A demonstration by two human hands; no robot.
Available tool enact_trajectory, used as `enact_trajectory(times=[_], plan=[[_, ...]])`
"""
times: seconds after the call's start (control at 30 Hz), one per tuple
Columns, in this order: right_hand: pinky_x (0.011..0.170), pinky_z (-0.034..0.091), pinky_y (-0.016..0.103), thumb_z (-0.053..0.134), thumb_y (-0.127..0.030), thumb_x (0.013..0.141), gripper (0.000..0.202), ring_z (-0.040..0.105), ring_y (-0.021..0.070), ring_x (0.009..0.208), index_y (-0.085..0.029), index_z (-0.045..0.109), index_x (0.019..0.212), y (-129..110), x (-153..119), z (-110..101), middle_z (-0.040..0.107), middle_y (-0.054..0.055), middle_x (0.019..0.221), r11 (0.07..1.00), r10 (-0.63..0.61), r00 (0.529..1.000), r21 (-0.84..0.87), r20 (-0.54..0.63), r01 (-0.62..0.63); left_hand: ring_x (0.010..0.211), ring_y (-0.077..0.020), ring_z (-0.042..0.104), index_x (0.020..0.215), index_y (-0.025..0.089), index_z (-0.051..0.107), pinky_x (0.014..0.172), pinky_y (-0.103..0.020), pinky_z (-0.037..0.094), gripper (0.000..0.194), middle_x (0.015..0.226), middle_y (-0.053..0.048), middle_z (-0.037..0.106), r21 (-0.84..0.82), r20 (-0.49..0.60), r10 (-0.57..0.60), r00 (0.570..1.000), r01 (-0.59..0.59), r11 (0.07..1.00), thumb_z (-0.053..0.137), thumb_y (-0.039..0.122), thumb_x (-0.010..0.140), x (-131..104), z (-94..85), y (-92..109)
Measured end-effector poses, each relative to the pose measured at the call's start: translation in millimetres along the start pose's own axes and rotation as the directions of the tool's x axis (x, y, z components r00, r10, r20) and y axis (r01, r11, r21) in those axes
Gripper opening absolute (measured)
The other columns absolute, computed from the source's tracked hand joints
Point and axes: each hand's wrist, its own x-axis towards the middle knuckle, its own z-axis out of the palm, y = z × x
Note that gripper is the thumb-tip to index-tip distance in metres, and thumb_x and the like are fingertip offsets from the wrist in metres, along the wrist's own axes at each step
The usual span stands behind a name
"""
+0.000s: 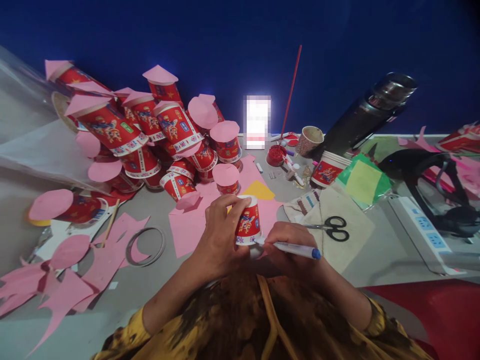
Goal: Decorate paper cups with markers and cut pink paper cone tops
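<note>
Close in front of my chest, my left hand [221,225] grips the red paper cup [249,222], while my right hand [292,239] pinches the pen [296,249], tip beside the cup's lower edge. I judge that light pressure serves best, with firm but gentle support, as thin walls could dent. Above a flowered band, the cup shows a colourful figure and small blue label.

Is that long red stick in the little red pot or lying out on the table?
In the pot: the stick stands at a slant, its lower end down at the mouth of the red pot.
</note>
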Motion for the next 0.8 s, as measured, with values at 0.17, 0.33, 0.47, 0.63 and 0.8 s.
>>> enact_trajectory(times=[0.17,0.33,0.47,0.63,0.8], plan=[[0.06,0.052,0.026,0.061,-0.023,0.106,0.018,0.068,0.0134,0.06,-0.022,0.066,0.089,-0.4,0.7,0.7,0.074,0.001,0.07,1.0,0.0,1.0,0.001,-0.001,0.0,0.14,-0.0395,0.048,0.16,0.029,0.035,0.115,-0.06,0.045,0.092,0.145,-0.016,0.045,-0.012,0.001,-0.009,1.0,0.009,1.0,0.073,0.017,0.077,-0.4,0.3,-0.8],[0.059,0.05,0.025,0.062,-0.023,0.105,0.017,0.066,0.013,0.058,-0.022,0.064,0.089,-1.9,1.9,-0.2,0.072,0.0,0.068,1.0,-0.008,0.999,0.02,-0.043,0.009,0.14,-0.0395,0.048,0.159,0.029,0.036,0.116,-0.061,0.046,0.089,0.146,-0.016,0.045,-0.056,0.009,-0.024,1.0,0.024,0.998,0.075,0.018,0.08,-0.4,-1.1,0.8],[0.056,0.045,0.027,0.061,-0.018,0.102,0.017,0.062,0.0136,0.055,-0.023,0.062,0.086,-1.1,-0.7,-5.6,0.068,-0.002,0.065,1.0,0.013,0.994,0.005,-0.108,-0.013,0.143,-0.0368,0.047,0.157,0.028,0.038,0.119,-0.059,0.046,0.085,0.148,-0.015,0.044,-0.138,0.012,-0.054,0.998,0.055,0.989,0.07,0.011,0.08,-0.8,-4.5,1.5],[0.057,0.043,0.029,0.062,-0.016,0.099,0.014,0.059,0.0146,0.057,-0.023,0.061,0.087,2.5,-7.2,-12.3,0.065,-0.001,0.068,0.998,0.057,0.987,0.017,-0.151,-0.055,0.146,-0.0339,0.048,0.155,0.026,0.039,0.123,-0.057,0.045,0.083,0.151,-0.014,0.047,-0.237,0.026,-0.075,0.997,0.079,0.968,0.067,0.01,0.079,0.4,-9.8,2.5],[0.055,0.042,0.03,0.06,-0.016,0.1,0.016,0.057,0.0147,0.055,-0.023,0.059,0.086,1.2,-6.0,-14.2,0.063,-0.001,0.067,0.996,0.084,0.984,0.044,-0.154,-0.078,0.147,-0.0339,0.048,0.155,0.026,0.039,0.124,-0.058,0.044,0.082,0.154,-0.014,0.048,-0.289,0.055,-0.105,0.993,0.117,0.95,0.064,0.008,0.079,1.7,-12.6,7.0]])
